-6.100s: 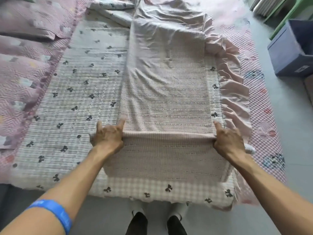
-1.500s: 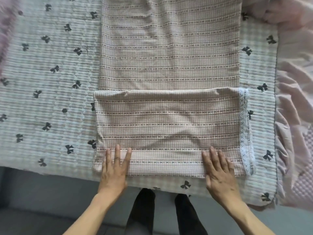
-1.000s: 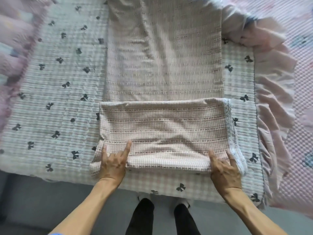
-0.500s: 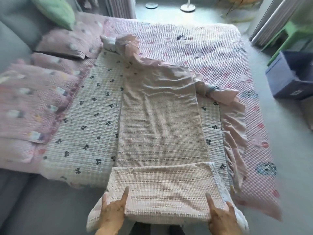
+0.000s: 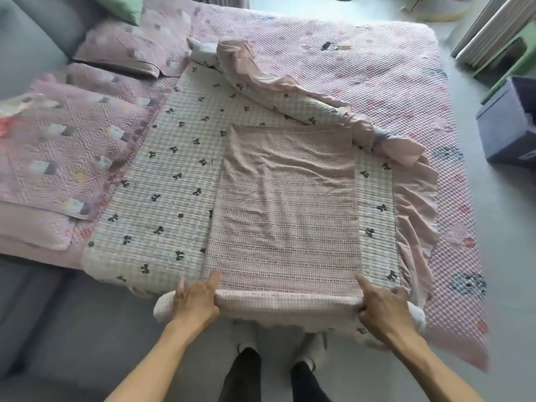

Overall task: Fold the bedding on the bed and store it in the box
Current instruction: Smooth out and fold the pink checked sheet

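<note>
1. The left hand (image 5: 195,300) and right hand (image 5: 384,307) are gripping the sheet's (image 5: 285,204) folded near edge, fingers curled over it
2. The sheet is lying on a bow-print quilt (image 5: 162,181) on the bed (image 5: 362,62)
3. The box (image 5: 506,126) is sitting on the floor, far right

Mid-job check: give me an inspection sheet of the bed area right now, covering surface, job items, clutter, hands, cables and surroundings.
Surface: bed under a pink quilted cover.
Job's things: checked sheet lies flat on the bow-print quilt, its near end folded thick at the bed edge; blue box on the floor to the right, open.
Clutter: pillows on the left; green cushion at the top.
Hands: left hand and right hand each grip one end of the folded edge.
Cables: nothing seen.
Surroundings: grey floor.
</note>
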Motion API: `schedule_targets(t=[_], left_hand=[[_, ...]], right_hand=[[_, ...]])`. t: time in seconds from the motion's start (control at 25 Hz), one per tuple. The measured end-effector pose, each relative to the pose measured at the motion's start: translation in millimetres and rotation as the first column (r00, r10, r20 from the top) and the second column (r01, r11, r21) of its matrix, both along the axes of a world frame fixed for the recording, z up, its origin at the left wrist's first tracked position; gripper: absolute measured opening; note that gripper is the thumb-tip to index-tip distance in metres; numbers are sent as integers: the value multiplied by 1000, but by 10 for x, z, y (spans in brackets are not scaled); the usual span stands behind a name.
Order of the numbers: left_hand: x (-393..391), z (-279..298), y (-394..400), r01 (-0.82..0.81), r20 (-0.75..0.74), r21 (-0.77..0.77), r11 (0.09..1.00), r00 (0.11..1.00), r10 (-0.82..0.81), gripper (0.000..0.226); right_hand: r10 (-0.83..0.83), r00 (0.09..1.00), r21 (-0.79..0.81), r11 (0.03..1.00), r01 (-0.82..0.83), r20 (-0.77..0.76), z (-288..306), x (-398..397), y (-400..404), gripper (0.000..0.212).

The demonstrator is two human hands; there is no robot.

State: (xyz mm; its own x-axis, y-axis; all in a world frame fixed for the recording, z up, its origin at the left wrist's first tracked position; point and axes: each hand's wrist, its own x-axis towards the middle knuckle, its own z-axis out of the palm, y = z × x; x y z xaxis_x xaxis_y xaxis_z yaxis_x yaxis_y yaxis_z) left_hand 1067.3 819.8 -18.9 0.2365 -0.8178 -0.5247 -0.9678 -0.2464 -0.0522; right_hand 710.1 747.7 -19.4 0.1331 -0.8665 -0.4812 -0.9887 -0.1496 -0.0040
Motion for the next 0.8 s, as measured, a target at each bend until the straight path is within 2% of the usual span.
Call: schedule_targets(t=[0.12, 0.2, 0.4, 0.52, 0.6, 0.68, 0.76, 0.8], left_hand=[[164, -87, -783, 53, -3, -53, 997, 999, -54, 83], [281, -292, -1343, 51, -17, -81, 995, 998, -52, 79], [524, -1150, -2451, 73, -43, 44, 996, 997, -72, 18], [567, -1654, -2798, 43, -25, 101, 994, 999, -40, 9], [566, -1984, -2901, 34, 41, 45, 998, 999, -35, 23], [440, -2261, -2770, 165, 64, -20, 986, 984, -164, 54], [297, -2473, -2488, 210, -28, -54, 976, 977, -212, 75], [249, -2539, -2323, 178, -44, -3, 984, 983, -178, 82]], right_hand=[[17, 999, -83, 996, -13, 37, -141, 104, -776, 67], [8, 998, -114, 994, -1, 67, -331, 166, -1310, 62], [-24, 999, -30, 999, 25, 41, -1245, 348, -2373, 53], [-35, 999, 16, 999, 34, 34, -1795, 412, -2700, 47], [-6, 999, -69, 998, 4, -34, -2128, 465, -2780, 50], [40, 996, -203, 978, -57, -85, -2385, 556, -2636, 73], [58, 998, -214, 975, -51, 27, -2598, 638, -2251, 82], [36, 996, -193, 981, -19, 83, -2683, 646, -1980, 82]])
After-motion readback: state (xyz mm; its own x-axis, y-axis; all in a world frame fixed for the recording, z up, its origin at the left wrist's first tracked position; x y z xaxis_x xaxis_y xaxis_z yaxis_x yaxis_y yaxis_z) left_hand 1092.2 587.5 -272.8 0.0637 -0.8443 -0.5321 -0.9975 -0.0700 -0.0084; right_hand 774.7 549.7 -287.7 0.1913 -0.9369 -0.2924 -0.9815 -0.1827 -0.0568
